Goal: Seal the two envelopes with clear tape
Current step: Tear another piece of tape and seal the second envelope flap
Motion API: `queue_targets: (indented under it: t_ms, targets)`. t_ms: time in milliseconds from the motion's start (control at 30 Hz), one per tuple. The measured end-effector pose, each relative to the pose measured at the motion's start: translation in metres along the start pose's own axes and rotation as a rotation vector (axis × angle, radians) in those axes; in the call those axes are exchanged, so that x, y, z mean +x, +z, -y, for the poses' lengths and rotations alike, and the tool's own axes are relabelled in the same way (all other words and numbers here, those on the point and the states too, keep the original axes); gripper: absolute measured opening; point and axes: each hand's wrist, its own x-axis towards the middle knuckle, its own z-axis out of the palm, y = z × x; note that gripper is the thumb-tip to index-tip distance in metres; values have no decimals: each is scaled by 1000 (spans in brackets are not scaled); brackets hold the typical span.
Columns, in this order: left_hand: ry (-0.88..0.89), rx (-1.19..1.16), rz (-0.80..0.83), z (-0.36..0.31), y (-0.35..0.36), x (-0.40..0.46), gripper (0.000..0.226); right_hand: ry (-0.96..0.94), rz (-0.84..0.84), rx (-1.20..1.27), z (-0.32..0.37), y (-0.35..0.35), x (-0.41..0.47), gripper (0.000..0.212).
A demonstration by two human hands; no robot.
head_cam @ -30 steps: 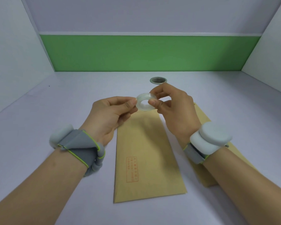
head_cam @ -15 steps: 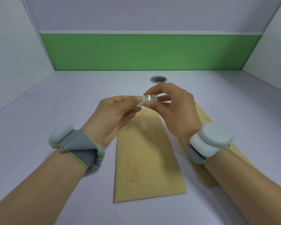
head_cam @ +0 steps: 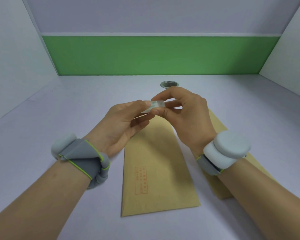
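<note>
The right hand [head_cam: 185, 116] pinched the roll of clear tape [head_cam: 157, 103] between thumb and fingertips, edge-on to the camera, held in the air above the far end of the envelopes. The left hand [head_cam: 121, 125] met it from the other side, thumb and forefinger closed on a short clear tab at the roll's left edge — most likely the loose end being picked free, though the tape was too transparent to be sure. Both grips were narrow, both on the tape.

Below the hands, one brown envelope [head_cam: 156, 170] lay flat on the pale surface [head_cam: 50, 127], a red printed box near its lower left. A second envelope [head_cam: 218, 125] lay just to its right, largely hidden under the right forearm and its wrist band.

As a judgement, the task stood at its beginning — no strip seemed to be cut or laid down, and both envelopes were left to seal. Their flaps could not be seen.

A round metal-rimmed hole [head_cam: 169, 84] sat in the surface beyond the hands; what it held could not be made out.
</note>
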Motion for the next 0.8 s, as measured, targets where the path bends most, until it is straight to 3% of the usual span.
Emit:
queue_targets:
  t_ms: [300,433,600,800]
  targets:
    - [19,48,1,1,1,0,17,7,6,0,-1,-1,0,13]
    - [15,54,24,3,2,1,40,26,-7,-3,-2,-2,0,15]
    - [1,31,25,2,3,1,38,29,-1,-11,-1,-2,0,11]
    - [54,87,-43,3,8,0,19,-17,46,-30,2,2,-2,15]
